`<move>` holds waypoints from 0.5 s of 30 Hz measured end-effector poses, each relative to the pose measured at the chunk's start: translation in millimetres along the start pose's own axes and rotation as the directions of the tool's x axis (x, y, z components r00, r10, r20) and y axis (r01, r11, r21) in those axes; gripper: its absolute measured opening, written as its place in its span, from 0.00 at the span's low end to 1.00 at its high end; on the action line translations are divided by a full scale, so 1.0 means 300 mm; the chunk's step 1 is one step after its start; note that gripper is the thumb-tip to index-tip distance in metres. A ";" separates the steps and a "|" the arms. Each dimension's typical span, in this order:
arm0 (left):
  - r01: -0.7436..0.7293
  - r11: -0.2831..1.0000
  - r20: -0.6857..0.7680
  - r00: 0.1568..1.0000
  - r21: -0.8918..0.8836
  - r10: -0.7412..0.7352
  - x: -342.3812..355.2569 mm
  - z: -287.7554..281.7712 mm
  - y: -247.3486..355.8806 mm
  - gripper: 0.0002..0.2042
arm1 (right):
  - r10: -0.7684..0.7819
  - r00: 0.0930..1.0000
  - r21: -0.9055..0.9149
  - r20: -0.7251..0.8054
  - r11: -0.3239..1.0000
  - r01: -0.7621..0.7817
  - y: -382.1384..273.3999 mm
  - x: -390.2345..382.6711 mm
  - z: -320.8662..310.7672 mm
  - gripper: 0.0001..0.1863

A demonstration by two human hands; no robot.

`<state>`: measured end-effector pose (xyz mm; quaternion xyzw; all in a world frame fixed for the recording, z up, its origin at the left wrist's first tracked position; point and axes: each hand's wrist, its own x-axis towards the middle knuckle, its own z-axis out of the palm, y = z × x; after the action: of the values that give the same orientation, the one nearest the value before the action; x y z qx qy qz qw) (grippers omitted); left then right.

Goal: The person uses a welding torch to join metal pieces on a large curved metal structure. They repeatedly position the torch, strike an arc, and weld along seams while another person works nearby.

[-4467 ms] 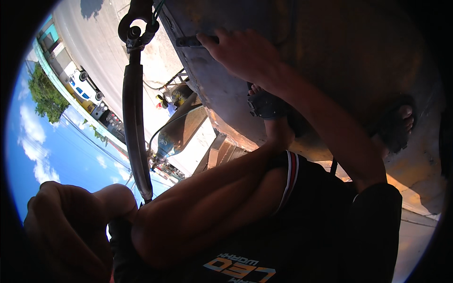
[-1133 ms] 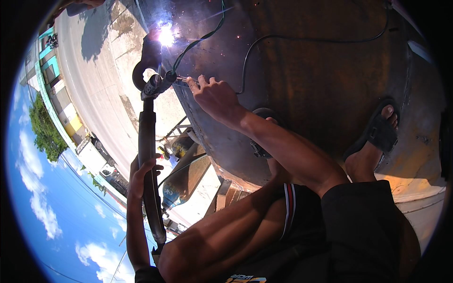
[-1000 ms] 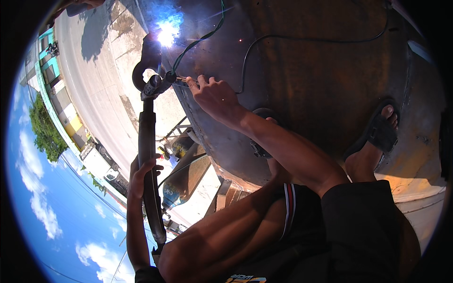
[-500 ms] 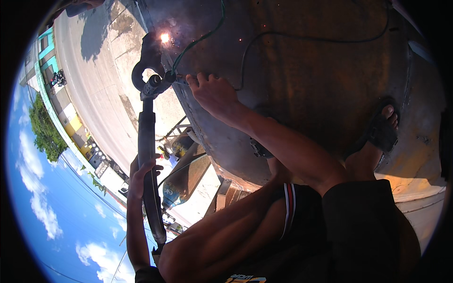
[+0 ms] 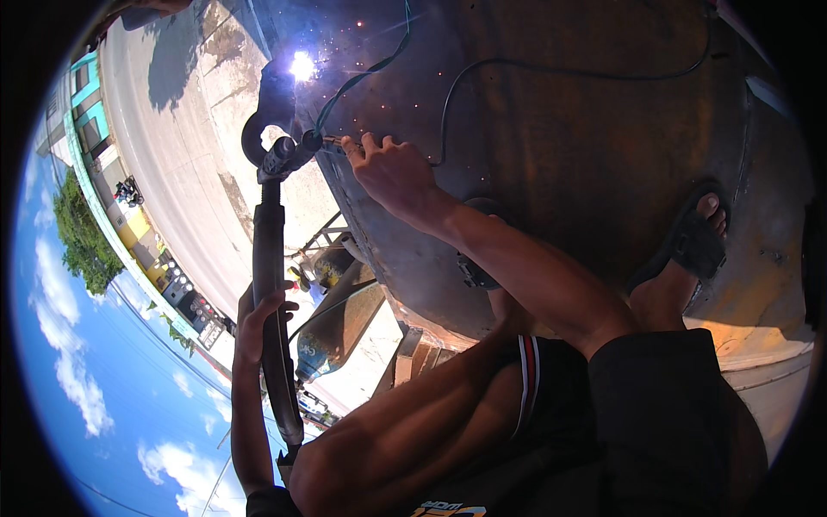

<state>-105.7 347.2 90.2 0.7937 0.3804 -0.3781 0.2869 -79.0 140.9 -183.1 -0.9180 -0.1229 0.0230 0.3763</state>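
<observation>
A long dark welding tool (image 5: 269, 284) runs up the left of the view — its clamp head sits at the rim of a big rusty steel tank (image 5: 586, 129), a bright arc (image 5: 301, 65) flaring just above. The left hand (image 5: 261, 314) has its fingers wrapped around the tool's shaft. The right hand (image 5: 392, 168) rests on the tank, fingers pinched together on the thin rod beside the clamp. Cables (image 5: 482, 65) trail across the metal — a sandalled foot (image 5: 689, 246) stands further right.
</observation>
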 end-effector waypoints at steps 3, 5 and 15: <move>0.000 1.000 0.008 1.000 -0.001 0.000 0.003 -0.002 0.000 0.26 | 0.003 1.000 0.002 -0.018 1.000 -0.003 -0.001 0.005 -0.005 0.20; -0.007 1.000 0.019 1.000 -0.005 0.007 0.004 -0.002 -0.002 0.26 | 0.014 1.000 -0.031 0.006 0.999 -0.013 -0.004 0.006 -0.008 0.24; -0.003 1.000 0.015 1.000 0.000 0.003 0.006 -0.008 -0.013 0.28 | 0.010 1.000 0.015 -0.011 1.000 -0.010 -0.001 0.009 0.003 0.21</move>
<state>-107.2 351.8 89.2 0.7916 0.3769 -0.3835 0.2903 -76.5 142.5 -183.4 -0.9158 -0.1159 0.0206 0.3839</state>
